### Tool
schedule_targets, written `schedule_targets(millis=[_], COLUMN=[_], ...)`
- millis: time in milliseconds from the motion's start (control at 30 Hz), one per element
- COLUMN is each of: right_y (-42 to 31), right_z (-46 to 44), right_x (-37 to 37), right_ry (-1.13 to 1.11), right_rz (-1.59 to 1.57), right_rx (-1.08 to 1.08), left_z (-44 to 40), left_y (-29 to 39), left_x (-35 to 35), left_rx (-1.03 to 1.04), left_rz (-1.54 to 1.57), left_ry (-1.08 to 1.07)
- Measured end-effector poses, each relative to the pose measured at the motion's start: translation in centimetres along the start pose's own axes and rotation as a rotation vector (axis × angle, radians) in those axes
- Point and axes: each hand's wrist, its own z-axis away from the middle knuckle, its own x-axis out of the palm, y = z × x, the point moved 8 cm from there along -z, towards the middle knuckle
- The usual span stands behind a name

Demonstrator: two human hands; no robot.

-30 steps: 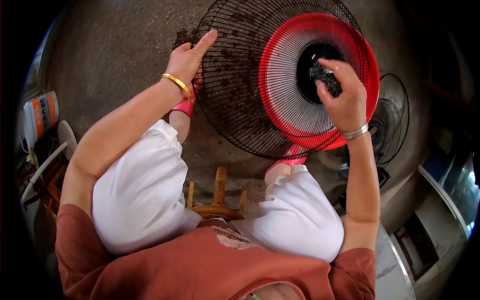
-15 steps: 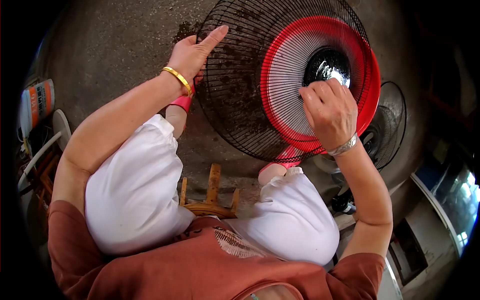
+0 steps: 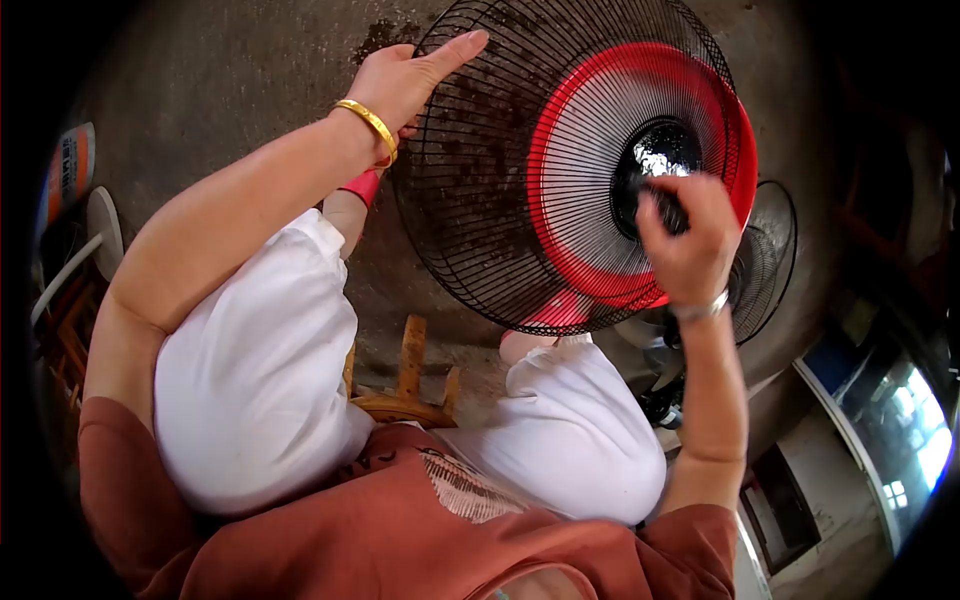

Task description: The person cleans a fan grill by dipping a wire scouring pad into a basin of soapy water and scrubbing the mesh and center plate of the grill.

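A black wire fan guard (image 3: 470, 190) is tilted up in front of me, with a glossy, wet-looking black disc (image 3: 660, 150) at its centre. My left hand (image 3: 405, 85) grips the guard's upper left rim, thumb stretched across the wires. Behind the wires shows a red basin (image 3: 545, 150) with a pale inside. My right hand (image 3: 692, 235) is over the lower right of the disc, fingers curled in and thumb bent toward them. It is blurred, and what lies in its fingers, if anything, I cannot make out.
Another black fan guard (image 3: 770, 260) lies on the floor at the right. A wooden stool (image 3: 408, 365) shows between my knees. At far left are a white and orange bag (image 3: 68, 175) and a white round-ended object (image 3: 104, 230). A glass panel (image 3: 890, 420) leans at lower right.
My right hand has moved slightly right and down on the disc, its fingers now blurred. My left hand and the guard's held rim have shifted a little right and up in view.
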Motion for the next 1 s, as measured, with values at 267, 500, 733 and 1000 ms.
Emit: schedule_targets(millis=[267,500,733,1000], right_y=[-0.5,-1.7,-1.0,0.9], right_z=[3.0,1.9,0.9,-0.8], right_x=[1.3,1.6,1.6,1.6], right_ry=[0.022,-0.085,-0.037,0.010], right_rz=[0.093,0.229,0.295,0.331], right_rx=[0.110,0.088,0.137,0.262], left_z=[0.7,1.1,1.7,2.5], left_y=[-0.2,0.1,0.3,0.8], left_x=[0.9,0.4,0.6,0.8], left_rx=[-0.008,0.007,0.024,0.067], left_rz=[0.093,0.022,-0.030,-0.007], left_ry=[-0.066,0.005,-0.004,0.014])
